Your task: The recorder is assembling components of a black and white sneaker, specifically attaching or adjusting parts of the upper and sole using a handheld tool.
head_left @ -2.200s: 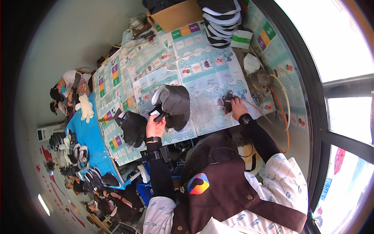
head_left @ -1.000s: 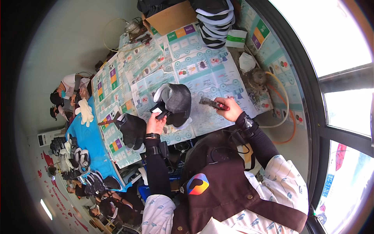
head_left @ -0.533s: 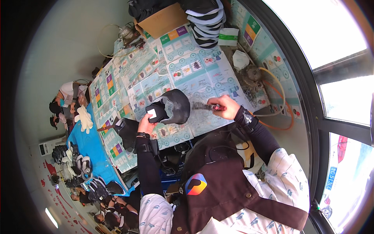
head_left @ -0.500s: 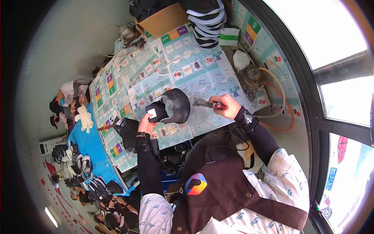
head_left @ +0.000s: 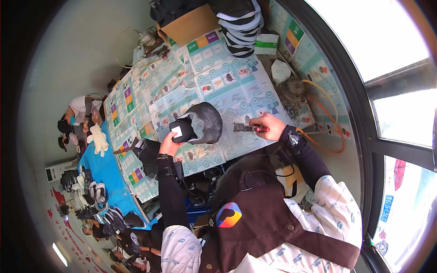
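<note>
The left hand (head_left: 169, 146) is gripping a dark shoe upper (head_left: 211, 123) at its black tongue (head_left: 182, 126), with the fingers closed on the end beside a white label (head_left: 176, 132). The upper is lying over the near half of the table (head_left: 168, 102), between the two hands, and its opening is facing the left hand. The right hand (head_left: 273, 127) is clamping a red and dark tool (head_left: 248, 128), its head pointing left toward the upper and stopping just short of it. An orange hose (head_left: 339, 141) is curving beside the right wrist; whether it is joining the tool is impossible to tell. A second upper (head_left: 149, 157) is resting just left of the left hand, at the table's edge. Printed sheets are covering the table. At the far side, a cardboard box (head_left: 189, 28) is standing next to a stack of black and white pieces (head_left: 239, 32), with a white and green packet (head_left: 266, 44) sitting beside it. On the left, a white glove (head_left: 98, 139) is lying on a blue surface (head_left: 108, 175), and a co-worker (head_left: 82, 107) is leaning forward beyond it.
</note>
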Tool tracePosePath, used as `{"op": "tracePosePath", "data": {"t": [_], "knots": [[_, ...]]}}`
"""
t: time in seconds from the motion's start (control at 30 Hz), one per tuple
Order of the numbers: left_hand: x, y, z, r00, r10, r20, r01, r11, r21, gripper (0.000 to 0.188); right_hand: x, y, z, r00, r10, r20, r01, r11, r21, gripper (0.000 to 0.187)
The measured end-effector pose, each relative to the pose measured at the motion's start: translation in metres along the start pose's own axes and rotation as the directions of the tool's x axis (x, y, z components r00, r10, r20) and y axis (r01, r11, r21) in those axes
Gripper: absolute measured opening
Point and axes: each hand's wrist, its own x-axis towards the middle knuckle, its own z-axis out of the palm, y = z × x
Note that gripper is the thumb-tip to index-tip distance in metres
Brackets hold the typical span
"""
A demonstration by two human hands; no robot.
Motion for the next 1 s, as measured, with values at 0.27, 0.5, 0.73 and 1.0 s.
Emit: {"op": "tracePosePath", "data": {"t": [0.27,0.5,0.73,1.0], "knots": [[-0.002,0.025,0.001,0.978,0.091,0.188,-0.145,0.943,0.301,0.032,0.007,-0.029,-0.012,0.989,-0.127,0.070,0.125,0.992,0.035,0.027],[0.008,0.039,0.004,0.926,0.146,0.349,-0.346,0.703,0.621,0.038,0.012,-0.022,-0.011,0.989,-0.136,0.062,0.134,0.990,0.043,0.029],[0.015,0.033,0.016,0.935,0.086,0.344,-0.323,0.602,0.730,0.038,0.015,-0.025,-0.010,0.997,-0.068,0.027,0.064,0.991,0.120,0.028],[0.016,0.028,0.011,0.941,0.053,0.335,-0.295,0.616,0.730,0.040,0.013,-0.012,-0.014,0.999,-0.011,-0.037,0.014,0.998,0.066,0.026]]}}
